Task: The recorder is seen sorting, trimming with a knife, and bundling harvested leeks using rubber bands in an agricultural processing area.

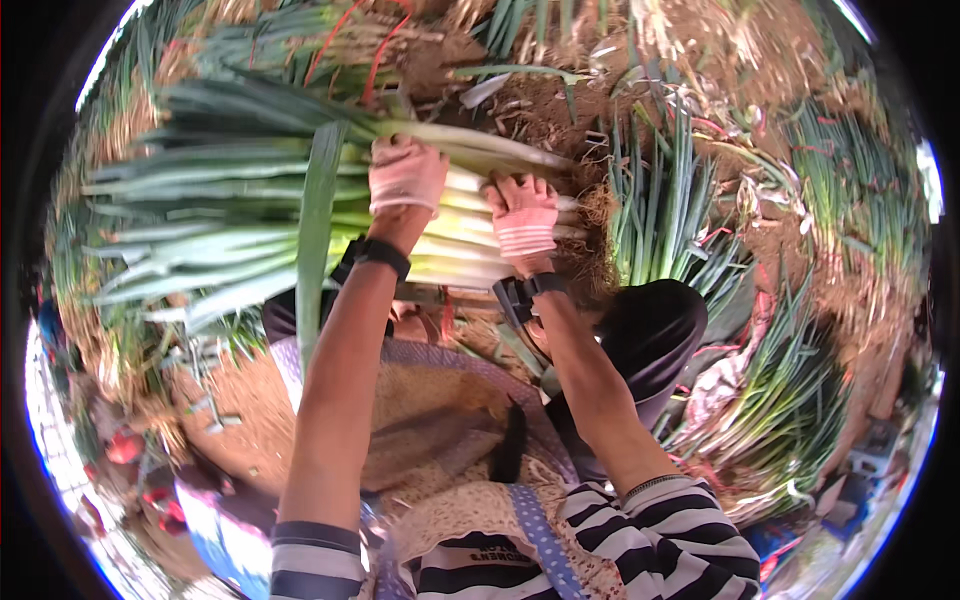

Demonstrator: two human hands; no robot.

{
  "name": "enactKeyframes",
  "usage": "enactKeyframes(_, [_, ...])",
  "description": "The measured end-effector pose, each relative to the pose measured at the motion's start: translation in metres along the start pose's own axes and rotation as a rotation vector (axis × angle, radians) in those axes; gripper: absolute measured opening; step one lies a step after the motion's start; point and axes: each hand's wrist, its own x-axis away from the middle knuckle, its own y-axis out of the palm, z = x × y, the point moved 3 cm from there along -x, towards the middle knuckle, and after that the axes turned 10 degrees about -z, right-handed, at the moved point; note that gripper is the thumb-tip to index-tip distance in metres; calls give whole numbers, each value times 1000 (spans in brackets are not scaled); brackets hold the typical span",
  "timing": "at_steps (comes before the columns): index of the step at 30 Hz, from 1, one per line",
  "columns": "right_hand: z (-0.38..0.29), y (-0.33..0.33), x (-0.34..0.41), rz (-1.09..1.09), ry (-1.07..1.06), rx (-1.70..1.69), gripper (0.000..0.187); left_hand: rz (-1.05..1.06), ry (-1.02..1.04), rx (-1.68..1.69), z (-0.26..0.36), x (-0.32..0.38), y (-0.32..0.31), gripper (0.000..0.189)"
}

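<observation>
A large bundle of leeks (465, 255) lies crosswise before me, green leaves to the left, white stalks in the middle and roots at the right. My left hand (409, 176), in a pink glove, bears on the stalks where green turns white, its fingers curled over the far side. My right hand (523, 214), in a pink striped glove, rests with bent fingers on the white stalks near the roots. Whether either hand grips stalks cannot be told. One broad green leaf (319, 217) crosses over the bundle, left of my left hand. Both wrists wear black straps.
Green onion bunches (664, 202) stand right of the roots, with a larger pile (780, 412) at the lower right. Red twine (390, 56) lies beyond the bundle. Loose leaves and husks litter the soil (540, 97). More bunches (862, 172) line the far right.
</observation>
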Motion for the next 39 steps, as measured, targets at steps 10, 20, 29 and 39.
enactKeyframes(10, [0,-1,-4,27,-40,-39,20,-395,219,146,-20,-17,-18,25])
enactKeyframes(20, [-1,-1,-6,31,-34,-39,22,145,266,-201,-194,20,-64,42])
enactKeyframes(29, [5,1,-6,-7,-22,-17,24,148,362,-371,-197,29,-80,25])
enactKeyframes(39, [-4,0,-7,-24,-29,-33,23,-269,399,46,-103,-3,-33,36])
